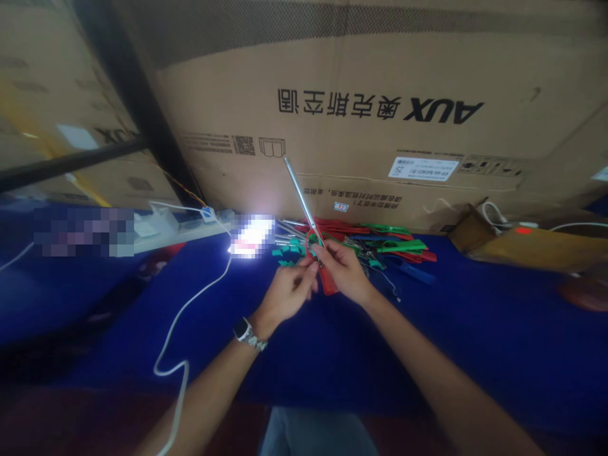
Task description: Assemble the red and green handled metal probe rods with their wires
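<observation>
A view looking down over a person's two bare forearms, which reach forward over a counter (475, 329) covered in deep blue cloth. The hands meet near the middle of the picture, touching each other. The right hand (344, 269) is closed around the lower end of a thin metal rod (301, 196), which looks like a telescopic aerial. The rod rises from the fist and leans up and to the left, and its tip shows against a large cardboard box (380, 95) that stands along the back of the counter. A red plastic strip (327, 284) hangs down from the same grip, between the two hands. The left hand (287, 292) has its thumb and fingers pinched narrowly together against the upper part of this strip, just beside the right hand's fingers; the exact point of contact is too small to make out. A wristwatch (244, 330) with a metal band sits on the left wrist. Just behind the hands, against the foot of the box, lies a loose pile of red and green plastic strips (384, 244) mixed with more metal rods. To the left, a white cable (190, 310) curls across the blue cloth toward a white power strip (180, 229). At the far right rests a small open carton (522, 248).
</observation>
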Available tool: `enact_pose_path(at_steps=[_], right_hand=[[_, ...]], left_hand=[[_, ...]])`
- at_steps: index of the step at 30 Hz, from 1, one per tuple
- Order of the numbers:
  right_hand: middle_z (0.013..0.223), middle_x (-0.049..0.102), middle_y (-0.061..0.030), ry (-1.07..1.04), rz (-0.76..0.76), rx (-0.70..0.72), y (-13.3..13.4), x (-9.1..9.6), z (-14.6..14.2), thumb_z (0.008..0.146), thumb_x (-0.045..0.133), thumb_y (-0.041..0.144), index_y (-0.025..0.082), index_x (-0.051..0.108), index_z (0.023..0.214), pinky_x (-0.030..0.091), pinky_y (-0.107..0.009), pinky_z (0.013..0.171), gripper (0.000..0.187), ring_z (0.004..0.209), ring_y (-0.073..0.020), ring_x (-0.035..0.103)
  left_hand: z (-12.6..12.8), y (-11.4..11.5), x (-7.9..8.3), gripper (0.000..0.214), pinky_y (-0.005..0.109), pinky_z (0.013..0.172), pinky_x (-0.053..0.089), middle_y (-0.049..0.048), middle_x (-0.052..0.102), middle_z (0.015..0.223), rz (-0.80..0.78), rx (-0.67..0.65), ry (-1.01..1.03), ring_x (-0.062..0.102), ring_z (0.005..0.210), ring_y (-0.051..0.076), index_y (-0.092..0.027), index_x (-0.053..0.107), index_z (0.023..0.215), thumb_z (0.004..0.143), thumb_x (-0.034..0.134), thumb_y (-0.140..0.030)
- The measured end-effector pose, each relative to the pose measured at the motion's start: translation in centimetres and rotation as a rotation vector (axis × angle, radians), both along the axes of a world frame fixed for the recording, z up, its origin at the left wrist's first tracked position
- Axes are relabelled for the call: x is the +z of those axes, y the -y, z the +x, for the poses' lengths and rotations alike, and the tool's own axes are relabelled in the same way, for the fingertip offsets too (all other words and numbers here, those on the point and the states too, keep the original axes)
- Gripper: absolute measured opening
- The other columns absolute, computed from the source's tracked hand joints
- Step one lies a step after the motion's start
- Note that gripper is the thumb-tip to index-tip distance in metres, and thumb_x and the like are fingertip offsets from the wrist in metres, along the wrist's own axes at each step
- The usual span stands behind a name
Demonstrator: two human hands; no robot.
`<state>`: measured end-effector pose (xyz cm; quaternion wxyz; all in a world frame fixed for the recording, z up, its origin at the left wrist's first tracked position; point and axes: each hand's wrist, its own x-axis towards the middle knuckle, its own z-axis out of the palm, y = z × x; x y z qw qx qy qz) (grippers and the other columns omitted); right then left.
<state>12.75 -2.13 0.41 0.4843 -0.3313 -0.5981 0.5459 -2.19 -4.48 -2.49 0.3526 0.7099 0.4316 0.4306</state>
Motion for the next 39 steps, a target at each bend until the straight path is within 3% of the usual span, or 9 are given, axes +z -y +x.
enact_pose_path(at_steps=[2, 5, 8, 11, 15, 20, 22, 29, 39], right_hand=[[0.07, 0.067, 0.002, 0.032, -0.034, 0.025, -0.1, 0.3, 0.7, 0.082, 0.066, 0.058, 0.02, 0.057, 0.085, 0.054, -0.024, 0.047, 0.039, 0.054, -0.0126, 0.065], [0.068, 0.065, 0.0035, 0.105, -0.112, 0.115, 0.0, 0.3, 1.4, 0.085, 0.062, 0.057, 0.02, 0.055, 0.089, 0.046, -0.02, 0.036, 0.038, 0.041, -0.0095, 0.058], [0.063, 0.064, 0.0045, 0.248, -0.101, 0.193, 0.2, 0.0, 1.5, 0.086, 0.061, 0.048, 0.019, 0.055, 0.086, 0.037, -0.017, 0.03, 0.03, 0.033, -0.0066, 0.05], [0.058, 0.062, 0.0052, 0.396, -0.066, 0.195, 0.4, -0.2, 1.4, 0.087, 0.057, 0.037, 0.019, 0.056, 0.078, 0.032, -0.016, 0.03, 0.02, 0.032, -0.0062, 0.048], [0.056, 0.063, 0.0045, 0.606, 0.025, 0.074, 0.6, 0.1, 1.4, 0.082, 0.053, 0.029, 0.019, 0.06, 0.073, 0.039, -0.019, 0.041, 0.015, 0.038, -0.0079, 0.052], [0.065, 0.069, 0.0004, 1.034, 0.297, -0.465, 1.4, 1.1, 1.0, 0.077, 0.06, 0.044, 0.024, 0.069, 0.074, 0.04, -0.026, 0.058, 0.022, 0.066, -0.0185, 0.066], [0.068, 0.071, -0.0004, 1.132, 0.367, -0.546, 1.7, 1.3, 0.7, 0.078, 0.058, 0.047, 0.026, 0.071, 0.076, 0.039, -0.027, 0.058, 0.024, 0.068, -0.0205, 0.067], [0.086, 0.078, 0.0005, 1.194, 0.556, -0.521, 1.8, 1.4, 0.8, 0.078, 0.056, 0.04, 0.029, 0.076, 0.095, 0.038, -0.028, 0.059, 0.028, 0.074, -0.0209, 0.068], [0.083, 0.077, -0.0027, 1.217, 0.567, -0.509, 1.4, 1.2, 1.0, 0.079, 0.055, 0.045, 0.028, 0.07, 0.114, 0.042, -0.029, 0.064, 0.042, 0.075, -0.0234, 0.07]], left_hand=[[-0.4, -0.1, 0.3, 0.06, 0.023, 0.047, 0.035, -0.0006, 0.05, 0.046, -0.02, 0.1, 0.08, 0.046, 0.044, 0.009, -0.017, 0.056, 0.05, 0.097, 0.046, -0.052], [-0.7, -0.5, 0.7, 0.043, 0.021, 0.046, 0.035, -0.0031, 0.051, 0.055, -0.016, 0.242, 0.325, 0.045, 0.048, 0.009, -0.017, 0.057, 0.064, 0.091, 0.058, -0.051], [-0.8, -1.0, 1.2, 0.031, 0.021, 0.047, 0.038, -0.0039, 0.055, 0.062, -0.067, 0.176, 0.395, 0.046, 0.05, 0.009, -0.018, 0.063, 0.084, 0.086, 0.065, -0.049], [-0.7, -1.1, 1.2, 0.033, 0.021, 0.048, 0.041, 0.0001, 0.062, 0.068, -0.102, 0.097, 0.339, 0.051, 0.054, 0.009, -0.016, 0.067, 0.082, 0.086, 0.066, -0.048], [-0.5, -1.0, 0.8, 0.033, 0.02, 0.046, 0.039, -0.0001, 0.062, 0.064, -0.061, 0.126, 0.29, 0.05, 0.052, 0.009, -0.015, 0.068, 0.075, 0.085, 0.068, -0.047], [0.1, -1.1, 0.1, 0.033, 0.021, 0.048, 0.045, 0.0003, 0.065, 0.069, -0.059, 0.224, 0.377, 0.054, 0.051, 0.008, -0.014, 0.067, 0.078, 0.083, 0.07, -0.047], [0.3, -1.0, 0.0, 0.033, 0.022, 0.052, 0.049, 0.001, 0.066, 0.07, -0.059, 0.219, 0.4, 0.057, 0.053, 0.01, -0.014, 0.067, 0.078, 0.085, 0.068, -0.046], [0.6, -0.7, 0.4, 0.032, 0.024, 0.054, 0.05, 0.0016, 0.065, 0.067, -0.061, 0.181, 0.427, 0.059, 0.054, 0.012, -0.014, 0.067, 0.078, 0.087, 0.066, -0.045], [0.1, -1.1, 0.3, 0.039, 0.025, 0.047, 0.04, -0.0013, 0.056, 0.06, -0.117, 0.249, 0.406, 0.049, 0.05, 0.011, -0.016, 0.063, 0.072, 0.085, 0.066, -0.053]])
